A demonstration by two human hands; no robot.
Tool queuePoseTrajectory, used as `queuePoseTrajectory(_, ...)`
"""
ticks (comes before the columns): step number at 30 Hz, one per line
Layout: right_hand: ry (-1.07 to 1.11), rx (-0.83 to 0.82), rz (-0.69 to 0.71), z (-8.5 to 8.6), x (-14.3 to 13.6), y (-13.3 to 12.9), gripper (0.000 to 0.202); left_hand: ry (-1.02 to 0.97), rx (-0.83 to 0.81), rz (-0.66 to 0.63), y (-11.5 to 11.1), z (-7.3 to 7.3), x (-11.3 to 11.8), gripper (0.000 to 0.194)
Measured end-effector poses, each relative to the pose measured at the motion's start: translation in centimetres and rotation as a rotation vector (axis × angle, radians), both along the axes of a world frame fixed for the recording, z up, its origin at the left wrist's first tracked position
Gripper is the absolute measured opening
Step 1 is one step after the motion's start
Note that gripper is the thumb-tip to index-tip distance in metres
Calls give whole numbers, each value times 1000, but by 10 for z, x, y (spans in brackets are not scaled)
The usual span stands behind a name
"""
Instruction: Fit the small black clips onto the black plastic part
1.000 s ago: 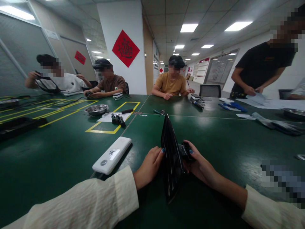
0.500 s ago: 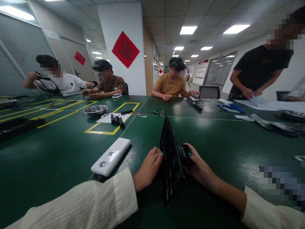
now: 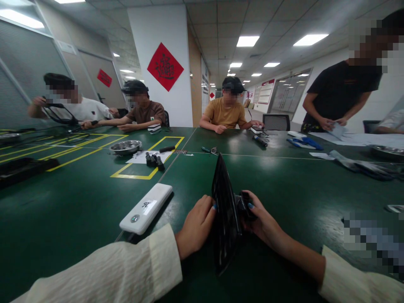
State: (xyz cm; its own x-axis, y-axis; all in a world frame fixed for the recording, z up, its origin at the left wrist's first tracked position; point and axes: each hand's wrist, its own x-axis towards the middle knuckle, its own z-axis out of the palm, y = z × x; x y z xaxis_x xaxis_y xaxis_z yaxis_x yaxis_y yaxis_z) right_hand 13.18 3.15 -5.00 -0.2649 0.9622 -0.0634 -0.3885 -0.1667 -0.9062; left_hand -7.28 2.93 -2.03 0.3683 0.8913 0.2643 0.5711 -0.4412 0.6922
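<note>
A flat, glossy black panel (image 3: 223, 219), like a screen, stands upright in front of me, seen almost edge-on. My left hand (image 3: 197, 225) is closed at its left face, the thumb pressed to the surface and the other fingertips partly hidden. Behind the panel, a small black block-shaped mount (image 3: 246, 206) sticks out to the right. My right hand (image 3: 263, 219) wraps round this mount, thumb on its near side. Left of my left hand lies a white power bank (image 3: 147, 209) marked 26 on the green table (image 3: 290, 185).
Farther off are a metal bowl (image 3: 125, 147), several black cylindrical parts (image 3: 154, 160) on white paper, and green-handled pliers (image 3: 206, 150). A black tray (image 3: 28, 168) lies at left, blue-and-white gloves (image 3: 304, 141) at right. Several people work around the table.
My left hand's fingers have shifted slightly against the panel, its knuckles more raised. My right hand keeps its hold. Across the table, a person in brown has stretched an arm leftward.
</note>
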Motion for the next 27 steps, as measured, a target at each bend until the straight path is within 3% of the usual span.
queuePoseTrajectory(7,3,5,3,-2,1,1,65,16,-40,-3,6,-4,1,35)
queuePoseTrajectory(14,-2,17,0,-1,1,0,64,-97,-52,16,3,-3,2,24)
queuePoseTrajectory(22,11,13,13,2,1,-3,63,46,29,25,-4,-3,0,26)
queuePoseTrajectory(27,19,29,22,1,1,-2,67,33,22,28,1,-4,0,31)
